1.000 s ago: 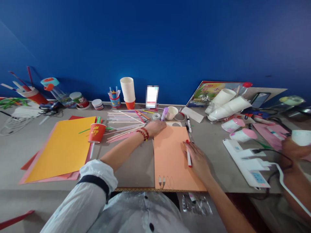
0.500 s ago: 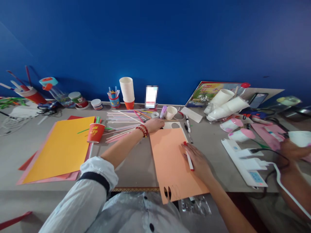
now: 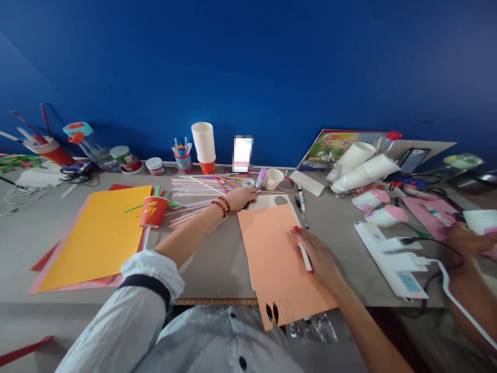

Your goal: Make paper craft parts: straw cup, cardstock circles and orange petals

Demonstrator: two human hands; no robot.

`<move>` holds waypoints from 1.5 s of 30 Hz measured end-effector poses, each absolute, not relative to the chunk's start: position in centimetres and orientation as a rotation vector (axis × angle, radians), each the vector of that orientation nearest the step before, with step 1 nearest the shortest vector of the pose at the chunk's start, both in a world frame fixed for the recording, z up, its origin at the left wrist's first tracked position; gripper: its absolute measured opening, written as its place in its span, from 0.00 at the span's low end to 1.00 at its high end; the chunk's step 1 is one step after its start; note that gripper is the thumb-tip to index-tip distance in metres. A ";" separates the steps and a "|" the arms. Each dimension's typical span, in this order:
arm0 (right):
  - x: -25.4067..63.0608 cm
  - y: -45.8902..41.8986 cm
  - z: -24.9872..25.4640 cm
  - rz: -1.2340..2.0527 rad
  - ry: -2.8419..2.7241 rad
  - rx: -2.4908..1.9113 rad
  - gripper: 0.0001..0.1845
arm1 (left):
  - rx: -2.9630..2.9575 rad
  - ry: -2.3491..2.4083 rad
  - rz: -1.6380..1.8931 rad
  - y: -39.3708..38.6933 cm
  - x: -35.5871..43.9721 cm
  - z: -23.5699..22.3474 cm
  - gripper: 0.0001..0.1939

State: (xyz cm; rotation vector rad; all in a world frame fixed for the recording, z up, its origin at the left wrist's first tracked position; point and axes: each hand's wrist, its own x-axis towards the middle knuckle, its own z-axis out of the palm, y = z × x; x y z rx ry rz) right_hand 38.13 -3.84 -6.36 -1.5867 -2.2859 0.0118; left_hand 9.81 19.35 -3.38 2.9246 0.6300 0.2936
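Our right hand (image 3: 319, 255) is grasping a red-and-white marker (image 3: 305, 256), its long axis slanting away leftward over the orange sheet (image 3: 272, 248). Right and nearer of our left hand (image 3: 241, 198), whose grip we are finding unclear, the sheet is running lengthwise toward us, overhanging the desk (image 3: 217, 259).

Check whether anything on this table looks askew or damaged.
The orange sheet lies crooked, its near end jutting past the front edge of the table. Two leaf-shaped holes near that end look cut rather than torn. I see no spill.
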 end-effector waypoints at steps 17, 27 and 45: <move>35.9 -1.3 -6.8 -0.125 -2.230 -1.650 0.23 | 2.847 0.697 0.331 8.0 5.5 -3.2 0.25; 34.3 0.9 -4.5 -0.186 -2.187 -1.646 0.20 | 2.924 0.802 0.221 6.1 5.0 -4.0 0.37; 29.1 -6.3 -4.3 0.961 -1.483 -1.340 0.11 | 2.775 0.687 0.333 2.6 4.9 -4.0 0.29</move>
